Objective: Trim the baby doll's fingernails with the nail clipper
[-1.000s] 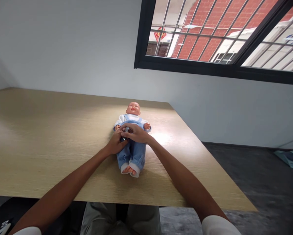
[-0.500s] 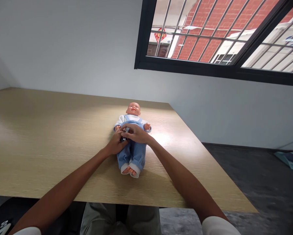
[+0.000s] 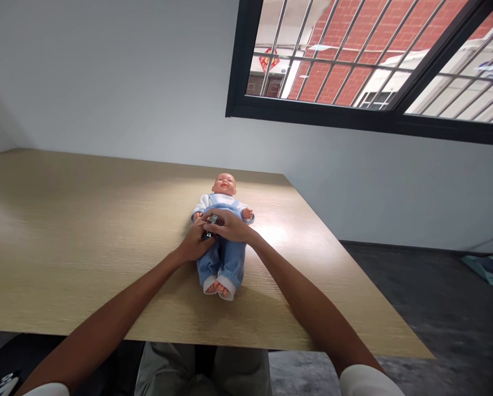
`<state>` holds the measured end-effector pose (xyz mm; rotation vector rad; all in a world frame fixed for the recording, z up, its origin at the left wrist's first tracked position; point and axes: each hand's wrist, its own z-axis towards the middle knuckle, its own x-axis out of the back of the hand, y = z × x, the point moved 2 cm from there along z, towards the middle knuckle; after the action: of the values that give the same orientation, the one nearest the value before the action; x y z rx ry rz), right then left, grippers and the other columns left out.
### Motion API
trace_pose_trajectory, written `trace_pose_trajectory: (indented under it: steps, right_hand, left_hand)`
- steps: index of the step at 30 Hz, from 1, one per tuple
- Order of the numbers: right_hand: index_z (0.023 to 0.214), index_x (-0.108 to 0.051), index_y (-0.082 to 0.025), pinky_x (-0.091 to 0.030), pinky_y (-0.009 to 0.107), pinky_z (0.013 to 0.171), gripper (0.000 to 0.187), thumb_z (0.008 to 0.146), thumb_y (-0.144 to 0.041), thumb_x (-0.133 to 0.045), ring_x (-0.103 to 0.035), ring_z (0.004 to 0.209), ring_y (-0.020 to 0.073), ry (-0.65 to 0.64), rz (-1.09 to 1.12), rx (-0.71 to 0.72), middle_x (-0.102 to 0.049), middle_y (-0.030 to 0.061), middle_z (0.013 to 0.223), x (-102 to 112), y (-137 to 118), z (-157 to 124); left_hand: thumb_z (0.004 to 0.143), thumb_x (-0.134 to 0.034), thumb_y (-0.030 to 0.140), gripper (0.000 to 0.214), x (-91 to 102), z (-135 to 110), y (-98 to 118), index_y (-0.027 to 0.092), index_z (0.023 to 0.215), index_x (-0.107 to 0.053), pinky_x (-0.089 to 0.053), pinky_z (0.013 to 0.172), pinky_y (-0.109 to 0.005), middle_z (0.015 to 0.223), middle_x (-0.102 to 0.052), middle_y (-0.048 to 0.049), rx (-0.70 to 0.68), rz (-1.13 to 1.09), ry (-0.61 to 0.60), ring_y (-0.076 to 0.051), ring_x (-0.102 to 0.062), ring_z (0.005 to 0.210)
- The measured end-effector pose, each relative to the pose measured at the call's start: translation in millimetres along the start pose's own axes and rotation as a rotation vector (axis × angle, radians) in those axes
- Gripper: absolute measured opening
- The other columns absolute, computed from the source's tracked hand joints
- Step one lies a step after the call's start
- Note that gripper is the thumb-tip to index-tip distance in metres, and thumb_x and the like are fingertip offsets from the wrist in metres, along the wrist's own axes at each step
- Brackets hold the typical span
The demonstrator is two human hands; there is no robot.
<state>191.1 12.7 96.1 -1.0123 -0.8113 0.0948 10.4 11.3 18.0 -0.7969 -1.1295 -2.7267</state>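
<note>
A baby doll (image 3: 222,258) in blue denim overalls and a white shirt lies on its back on the wooden table (image 3: 85,242), head toward the wall. My left hand (image 3: 194,243) and my right hand (image 3: 230,225) meet over the doll's belly. Both have their fingers closed around a small dark and silver object (image 3: 210,224) held between them. What the object is I cannot make out. The doll's bare feet point toward me.
The table's right edge (image 3: 353,275) drops to a dark grey floor. A white wall and a black-framed barred window (image 3: 365,66) stand behind. A teal item (image 3: 487,267) lies on the floor at far right. My lap shows below the front edge.
</note>
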Motion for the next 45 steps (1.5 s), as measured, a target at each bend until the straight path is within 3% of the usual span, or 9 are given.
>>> trace_pose_trajectory:
  steps: [10,34,45]
  right_hand:
    - [0.121,-0.075,-0.021,-0.057,0.037,0.086,0.032,0.106,-0.049,-0.075,-0.073,0.094,0.0226,0.005,-0.023,0.007,-0.083,0.0073,0.114,0,1,1]
    - [0.121,-0.077,-0.022,-0.060,0.038,0.088,0.032,0.106,-0.049,-0.077,-0.072,0.091,0.0213,0.003,0.004,-0.005,-0.083,0.0064,0.113,0,0,1]
    - [0.124,-0.076,-0.021,-0.061,0.039,0.089,0.029,0.108,-0.045,-0.075,-0.075,0.097,0.0230,0.000,-0.035,-0.004,-0.083,0.0072,0.116,0,1,0]
  left_hand:
    - [0.097,-0.069,0.037,0.036,-4.7,-3,-9,0.017,0.125,-0.080,-0.051,0.130,-0.066,0.144,-0.079,-0.0182,0.031,-0.002,0.022,-0.039,-0.071,0.138]
    - [0.093,-0.069,0.030,0.031,0.2,0,1,0.018,0.119,-0.082,-0.057,0.126,-0.060,0.138,-0.082,-0.0145,0.009,0.006,0.014,-0.037,-0.074,0.132]
    - [0.096,-0.066,0.035,0.029,1.3,2,6,0.018,0.114,-0.081,-0.060,0.122,-0.060,0.135,-0.082,-0.0150,-0.013,0.007,0.002,-0.037,-0.075,0.129]
